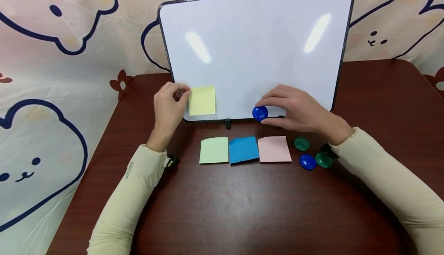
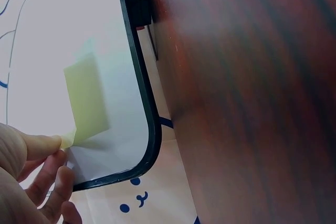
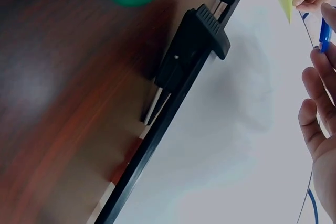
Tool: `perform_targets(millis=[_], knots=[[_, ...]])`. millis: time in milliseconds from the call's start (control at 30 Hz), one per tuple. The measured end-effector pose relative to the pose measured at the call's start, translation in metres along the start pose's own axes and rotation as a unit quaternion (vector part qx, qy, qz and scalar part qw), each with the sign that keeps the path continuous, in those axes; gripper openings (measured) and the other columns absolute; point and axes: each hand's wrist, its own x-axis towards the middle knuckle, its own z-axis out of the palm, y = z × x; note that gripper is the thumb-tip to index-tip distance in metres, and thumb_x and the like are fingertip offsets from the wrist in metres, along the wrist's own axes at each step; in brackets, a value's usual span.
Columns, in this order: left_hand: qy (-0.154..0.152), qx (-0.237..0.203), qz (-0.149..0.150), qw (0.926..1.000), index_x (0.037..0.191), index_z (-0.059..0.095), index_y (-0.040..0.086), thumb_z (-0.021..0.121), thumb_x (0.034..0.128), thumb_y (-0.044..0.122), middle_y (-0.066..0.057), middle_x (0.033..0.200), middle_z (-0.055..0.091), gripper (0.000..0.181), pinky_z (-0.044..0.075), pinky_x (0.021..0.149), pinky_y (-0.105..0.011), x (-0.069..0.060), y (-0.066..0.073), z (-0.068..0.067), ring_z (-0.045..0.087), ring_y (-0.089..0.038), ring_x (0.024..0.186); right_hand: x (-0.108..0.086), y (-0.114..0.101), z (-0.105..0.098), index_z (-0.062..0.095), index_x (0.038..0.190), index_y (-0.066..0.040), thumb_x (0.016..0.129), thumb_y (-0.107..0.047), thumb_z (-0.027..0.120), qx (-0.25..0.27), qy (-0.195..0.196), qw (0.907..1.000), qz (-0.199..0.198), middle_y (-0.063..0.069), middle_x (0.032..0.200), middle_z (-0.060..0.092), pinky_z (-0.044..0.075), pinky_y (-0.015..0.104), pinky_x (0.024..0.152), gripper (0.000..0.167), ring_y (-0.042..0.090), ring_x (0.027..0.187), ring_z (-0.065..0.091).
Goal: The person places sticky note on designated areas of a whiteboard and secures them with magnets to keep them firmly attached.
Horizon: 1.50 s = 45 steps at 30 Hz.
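In the head view the left hand [image 1: 170,106] pinches the left edge of a yellow sticky note [image 1: 202,100] at the whiteboard's lower left. The left wrist view has thumb and forefinger of that hand [image 2: 39,166] on a corner of the note [image 2: 88,98]. The right hand [image 1: 298,108] holds a round blue magnet [image 1: 260,113] between thumb and fingers, in front of the board's lower edge [image 1: 208,120]. In the right wrist view part of the magnet [image 3: 325,34] shows edge-on in the right hand [image 3: 323,98].
Green [image 1: 214,150], blue [image 1: 244,149] and pink [image 1: 274,149] notes lie in a row on the brown table [image 1: 236,208]. Right of them are two green magnets [image 1: 301,144] and a blue one [image 1: 307,162]. Black clips [image 1: 227,123] sit at the board's lower edge.
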Motion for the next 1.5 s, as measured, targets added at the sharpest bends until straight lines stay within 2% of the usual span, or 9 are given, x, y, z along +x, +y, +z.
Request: perform_targets(millis=[433,767,1300,1500], knots=[[0.001,0.0,-0.002,1.0,0.098,0.076,0.005,0.071,0.0918,0.013,-0.013,0.095,0.07,0.011,0.044,0.069,-0.03,-0.001,0.0,-0.001,0.06,-0.025,0.079,0.008,-0.003,0.006,0.072,0.119,-0.015,0.08,-0.029,0.084,0.001,-0.006,0.9999,0.016,0.001,0.112,0.07,0.056,0.036,0.087,0.044,0.016,0.107,0.061],[0.001,-0.002,0.0,1.0,0.097,0.076,0.004,0.07,0.0923,0.013,-0.013,0.094,0.069,0.012,0.044,0.069,-0.029,-0.001,0.0,0.0,0.06,-0.025,0.08,0.014,-0.004,0.009,0.072,0.118,-0.014,0.08,-0.031,0.084,-0.004,-0.003,1.0,-0.003,0.001,0.11,0.07,0.055,0.035,0.087,0.042,0.016,0.105,0.061],[0.0,-0.005,-0.007,1.0,0.098,0.076,0.004,0.07,0.0921,0.012,-0.013,0.095,0.068,0.012,0.044,0.069,-0.029,0.0,0.001,0.0,0.06,-0.025,0.08,0.024,-0.009,0.014,0.072,0.118,-0.014,0.082,-0.033,0.082,-0.003,-0.007,0.9999,-0.011,0.002,0.111,0.071,0.055,0.037,0.088,0.041,0.017,0.106,0.062],[-0.002,-0.004,-0.003,1.0,0.098,0.076,0.003,0.07,0.0919,0.01,-0.013,0.095,0.069,0.011,0.044,0.07,-0.03,0.0,-0.001,0.001,0.06,-0.025,0.081,0.027,-0.011,0.015,0.073,0.117,-0.013,0.082,-0.031,0.082,0.002,0.006,0.9999,-0.012,0.003,0.109,0.071,0.055,0.039,0.088,0.04,0.019,0.104,0.062]])
